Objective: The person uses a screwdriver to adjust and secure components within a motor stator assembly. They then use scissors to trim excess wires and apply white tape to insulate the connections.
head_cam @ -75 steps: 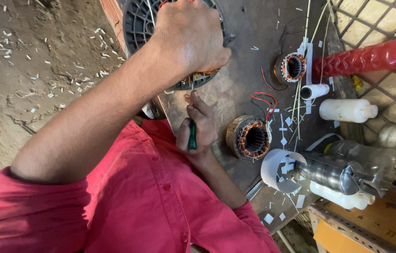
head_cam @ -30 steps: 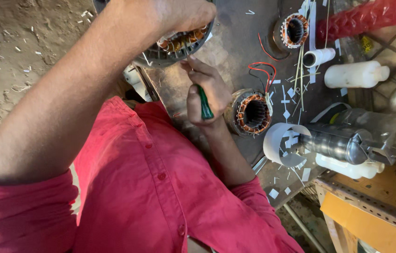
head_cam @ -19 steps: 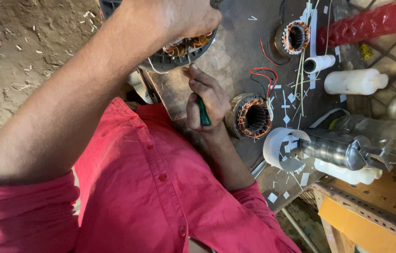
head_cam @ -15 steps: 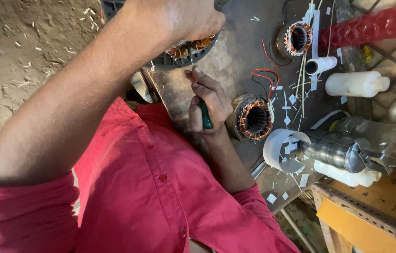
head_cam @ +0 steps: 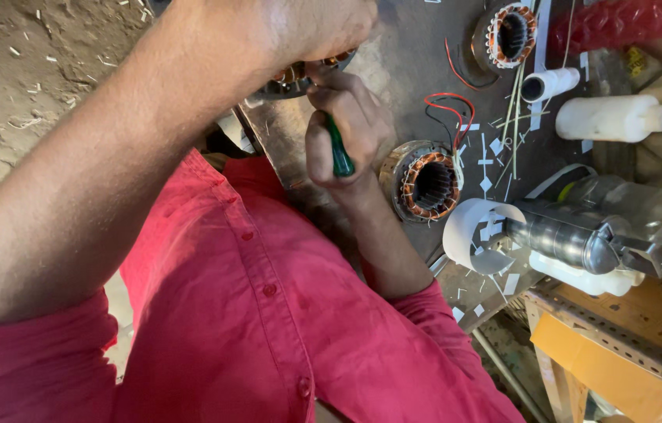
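My left hand (head_cam: 311, 27) reaches across from the lower left and grips a round motor stator with copper windings (head_cam: 293, 76) at the top of the view; most of the stator is hidden under the hand. My right hand (head_cam: 347, 125) sits just below it, closed round a green-handled tool (head_cam: 340, 153) whose tip points up into the stator's windings and is hidden by my fingers. Both hands are over a dark metal worktop (head_cam: 409, 78). My red shirt fills the lower part of the view.
A second wound stator (head_cam: 425, 184) lies right of my right hand, a third (head_cam: 507, 31) at the top right with red wires (head_cam: 448, 102). A white tape roll (head_cam: 472, 231), metal cylinder (head_cam: 562, 239), white bottle (head_cam: 609, 117) and paper strips lie further right.
The view has shifted, so the hands and bench sit higher and larger in frame. My right hand has lifted the green tool closer to the stator under my left hand.
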